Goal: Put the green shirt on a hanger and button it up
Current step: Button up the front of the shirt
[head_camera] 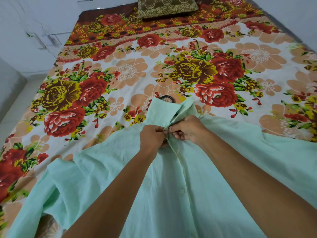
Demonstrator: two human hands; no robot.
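A pale green shirt (120, 169) lies spread face-up on the bed, collar pointing away from me. The black hook of a hanger (167, 98) sticks out beyond the collar; the hanger's body is hidden inside the shirt. My left hand (151, 136) pinches the left edge of the placket just below the collar. My right hand (187, 129) pinches the opposite edge, fingertips meeting the left hand's at a top button. Lower down the front, a white button (182, 190) shows on the closed placket.
The bed carries a floral sheet (85, 93) in red, yellow and peach. A brown-gold patterned pillow (166, 6) lies at the far end. White walls (25, 31) border the bed's left side, and a pale floor strip (10, 103) runs along it.
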